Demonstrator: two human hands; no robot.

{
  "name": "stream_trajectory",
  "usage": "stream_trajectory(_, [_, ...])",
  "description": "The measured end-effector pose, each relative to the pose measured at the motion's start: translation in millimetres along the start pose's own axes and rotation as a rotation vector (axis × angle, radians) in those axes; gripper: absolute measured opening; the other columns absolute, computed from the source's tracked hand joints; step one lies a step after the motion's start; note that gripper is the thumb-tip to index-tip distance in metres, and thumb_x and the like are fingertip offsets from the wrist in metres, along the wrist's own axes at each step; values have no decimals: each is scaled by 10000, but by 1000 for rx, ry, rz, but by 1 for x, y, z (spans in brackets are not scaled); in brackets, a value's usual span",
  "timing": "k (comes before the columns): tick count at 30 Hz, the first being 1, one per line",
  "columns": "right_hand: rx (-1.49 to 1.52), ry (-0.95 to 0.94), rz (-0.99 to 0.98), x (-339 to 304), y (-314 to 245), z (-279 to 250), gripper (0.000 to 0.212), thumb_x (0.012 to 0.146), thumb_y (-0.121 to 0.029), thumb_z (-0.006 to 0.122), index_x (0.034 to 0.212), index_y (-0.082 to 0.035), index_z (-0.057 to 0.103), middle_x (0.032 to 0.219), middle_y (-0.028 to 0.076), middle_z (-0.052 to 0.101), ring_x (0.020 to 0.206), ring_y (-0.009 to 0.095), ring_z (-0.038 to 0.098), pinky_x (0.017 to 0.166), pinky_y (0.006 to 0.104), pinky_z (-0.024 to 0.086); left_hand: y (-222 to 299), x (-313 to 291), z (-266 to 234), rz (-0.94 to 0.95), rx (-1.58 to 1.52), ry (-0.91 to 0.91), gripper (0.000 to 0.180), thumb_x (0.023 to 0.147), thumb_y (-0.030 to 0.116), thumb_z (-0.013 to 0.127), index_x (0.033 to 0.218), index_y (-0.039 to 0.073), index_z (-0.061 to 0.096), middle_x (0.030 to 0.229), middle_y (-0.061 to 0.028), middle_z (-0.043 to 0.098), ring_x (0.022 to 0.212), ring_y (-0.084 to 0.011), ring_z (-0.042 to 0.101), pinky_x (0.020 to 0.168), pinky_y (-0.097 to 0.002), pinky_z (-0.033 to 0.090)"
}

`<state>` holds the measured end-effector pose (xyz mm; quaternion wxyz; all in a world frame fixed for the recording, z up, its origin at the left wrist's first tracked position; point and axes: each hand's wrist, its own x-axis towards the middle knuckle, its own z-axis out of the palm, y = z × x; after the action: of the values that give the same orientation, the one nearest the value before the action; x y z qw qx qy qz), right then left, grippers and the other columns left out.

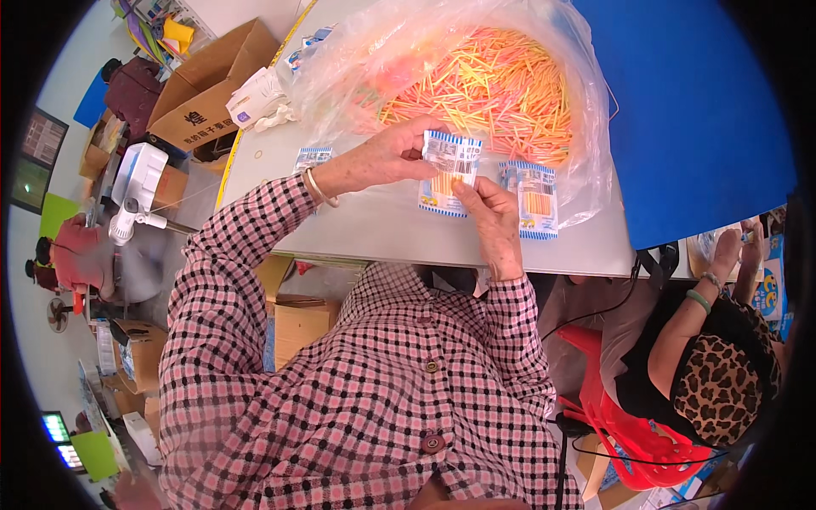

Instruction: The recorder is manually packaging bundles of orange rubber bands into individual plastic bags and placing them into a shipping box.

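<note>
Left hand (393,155) pinches the top edge of a small blue-and-white striped plastic packet (449,172) showing orange sticks; right hand (491,223) grips its lower edge, holding it just above the grey table (374,223). A second like packet (534,198) lies beside. Judged step: filling or closing; next needs steady fingers at the mouth. Behind, a clear bag of orange and yellow sticks (484,81).

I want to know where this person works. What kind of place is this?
Probably a small packing workshop. A big clear bag of orange and yellow sticks lies on the table, the left hand and right hand hold a small blue-striped packet, and cardboard boxes stand around.
</note>
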<state>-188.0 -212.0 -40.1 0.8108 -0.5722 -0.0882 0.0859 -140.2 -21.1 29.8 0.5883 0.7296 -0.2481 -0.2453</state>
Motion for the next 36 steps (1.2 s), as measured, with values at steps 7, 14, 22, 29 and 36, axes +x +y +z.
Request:
stream_trajectory(7, [-127,-12,24,-2,-2,0,261,882,-170,593,1020,48,634,831,8,637,717,32,522,636,175,421,7,1,4,-41,69,1,515,818,37,612,1274,63,373,1158,-37,515,1046,-107,500,892,-265,426])
stream_trajectory(14, [-116,-38,42,-1,0,7,260,877,-151,597,1048,44,618,842,18,639,729,42,534,647,185,431,-7,7,4,105,165,32,495,776,46,649,1216,60,421,1071,-33,467,1007,-130,497,838,-283,460])
stream_trajectory(22, [-1,-47,33,0,11,4,232,884,-142,591,1060,6,617,901,19,636,756,42,550,666,187,449,-11,4,1,50,95,-10,582,797,-19,619,1306,77,352,1194,-46,465,1093,-131,482,901,-276,441])
stream_trajectory(29, [10,-45,40,-2,9,3,223,879,-131,595,1045,16,622,882,23,643,743,44,560,657,189,462,-7,1,3,20,86,13,593,792,-35,608,1313,78,347,1192,-40,468,1086,-122,487,907,-274,437])
stream_trajectory(36, [-20,-32,86,-3,5,2,230,879,-137,594,1032,31,629,858,29,650,726,50,562,649,188,459,11,-5,-3,29,58,10,384,864,67,571,1229,51,454,1088,-19,542,989,-95,513,840,-249,444])
